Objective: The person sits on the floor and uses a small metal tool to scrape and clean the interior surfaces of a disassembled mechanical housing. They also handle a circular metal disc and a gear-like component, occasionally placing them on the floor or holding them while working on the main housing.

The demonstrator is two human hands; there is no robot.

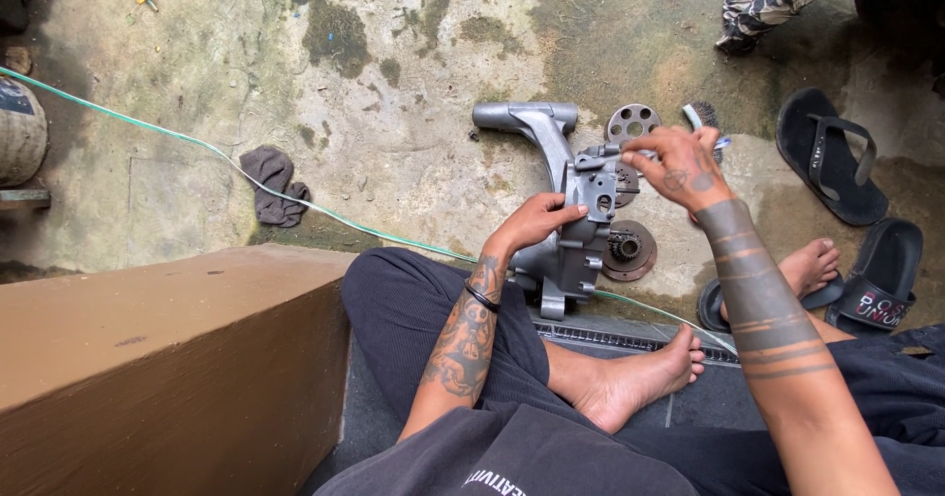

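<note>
Metal housing (pixel 576 240) | left hand (pixel 532 222) grips its 9 o'clock edge | right hand (pixel 679 166) pinches small tool at 1 o'clock | risk: one-hand hold, housing tips onto gear disc (pixel 626 250)

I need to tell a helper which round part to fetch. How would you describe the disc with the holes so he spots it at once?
Start at the grey metal housing held upright on the concrete floor. Just beyond its top, near the right hand, lies the disc. It has a ring of round holes, unlike the gear plate lower down, which has a toothed centre.

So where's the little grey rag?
In the head view, the grey rag lies on the concrete floor, left of the metal casing, beside the green hose.
</note>
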